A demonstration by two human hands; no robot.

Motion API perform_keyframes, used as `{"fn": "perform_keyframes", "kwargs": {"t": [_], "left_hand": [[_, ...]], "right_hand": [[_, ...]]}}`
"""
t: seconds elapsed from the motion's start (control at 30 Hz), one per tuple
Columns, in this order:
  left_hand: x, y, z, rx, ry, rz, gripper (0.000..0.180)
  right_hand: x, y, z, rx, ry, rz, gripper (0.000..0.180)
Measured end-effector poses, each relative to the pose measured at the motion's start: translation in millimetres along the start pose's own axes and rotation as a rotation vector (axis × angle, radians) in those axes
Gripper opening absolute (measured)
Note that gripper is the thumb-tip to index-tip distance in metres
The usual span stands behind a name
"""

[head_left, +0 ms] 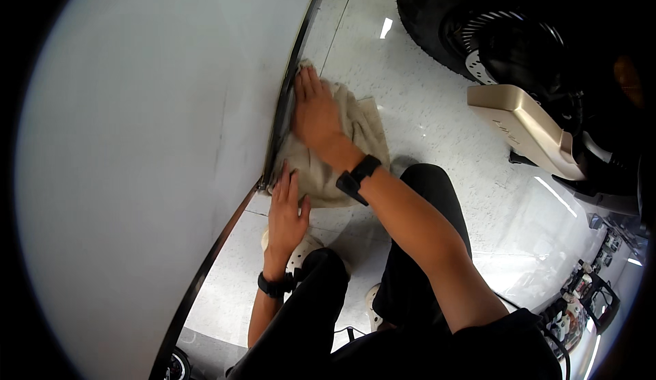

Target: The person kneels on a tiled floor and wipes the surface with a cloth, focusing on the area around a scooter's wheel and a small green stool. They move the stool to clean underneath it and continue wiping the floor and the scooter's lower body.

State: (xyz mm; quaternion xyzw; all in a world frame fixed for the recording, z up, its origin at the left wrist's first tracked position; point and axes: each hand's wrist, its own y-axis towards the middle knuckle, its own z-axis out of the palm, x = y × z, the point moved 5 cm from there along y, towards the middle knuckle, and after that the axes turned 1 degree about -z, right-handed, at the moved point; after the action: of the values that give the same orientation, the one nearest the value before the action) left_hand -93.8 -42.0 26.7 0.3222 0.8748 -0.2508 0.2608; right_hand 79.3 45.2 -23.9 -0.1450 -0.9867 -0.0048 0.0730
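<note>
At the lower edge, the person's own legs in black trousers (410, 277) fold into a crouch, with a pale shoe (301, 251) beneath them on the speckled floor (424, 107). Just above, the left hand (285, 210) rests flat and open, fingers spread, against the dark lower trim (273, 141) of a large white panel (157, 141); it grips nothing. Past it, the right hand (316, 110), a black band at its wrist, presses a beige cloth (342, 148) with a flat open palm against that same trim, the cloth bunched between hand and edge and hanging loose below the wrist.

As I judge it, the loose lower part of the cloth could drag on the floor and pick up grit, which would then scratch the panel's finish. Held only by palm pressure, the cloth could also slip out if the hand slides too fast along the narrow trim. The crouch looks unsteady; a shift of weight could push the bracing hand off the edge.

Further off, a black tyre (437, 18) and a gold-coloured part (526, 127) stand well apart from the hands. What vehicle they belong to is cut off. Small objects (581, 298) at the lower right are too blurred to identify, and the panel's underside is hidden.
</note>
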Motion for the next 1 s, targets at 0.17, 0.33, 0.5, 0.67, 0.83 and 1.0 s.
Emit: {"fn": "perform_keyframes", "kwargs": {"t": [0.17, 0.33, 0.5, 0.67, 0.83, 1.0], "left_hand": [[-9.5, 50.1, 2.2, -0.068, -0.020, 0.095, 0.053], [-16.1, 107.0, 4.1, -0.108, 0.060, 0.185, 0.056], [-29.7, 129.6, 0.8, -0.121, 0.143, 0.249, 0.059], [-30.5, 138.7, 0.9, -0.133, 0.184, 0.271, 0.060], [-43.8, 160.7, 5.3, -0.095, 0.164, 0.290, 0.063], [-37.6, 160.3, -1.8, -0.045, 0.254, 0.231, 0.062]], "right_hand": [[-39.8, 54.5, 1.9, 0.058, -0.051, 0.019, 0.064], [-73.9, 112.9, -4.5, 0.031, -0.289, -0.035, 0.062], [-86.9, 127.7, -17.9, -0.006, -0.416, -0.154, 0.055], [-84.9, 145.5, -6.4, -0.007, -0.466, 0.051, 0.054], [-143.0, 185.8, 19.9, -0.030, -0.557, 0.037, 0.052], [-125.6, 196.7, 7.2, 0.095, -0.518, -0.064, 0.053]]}}
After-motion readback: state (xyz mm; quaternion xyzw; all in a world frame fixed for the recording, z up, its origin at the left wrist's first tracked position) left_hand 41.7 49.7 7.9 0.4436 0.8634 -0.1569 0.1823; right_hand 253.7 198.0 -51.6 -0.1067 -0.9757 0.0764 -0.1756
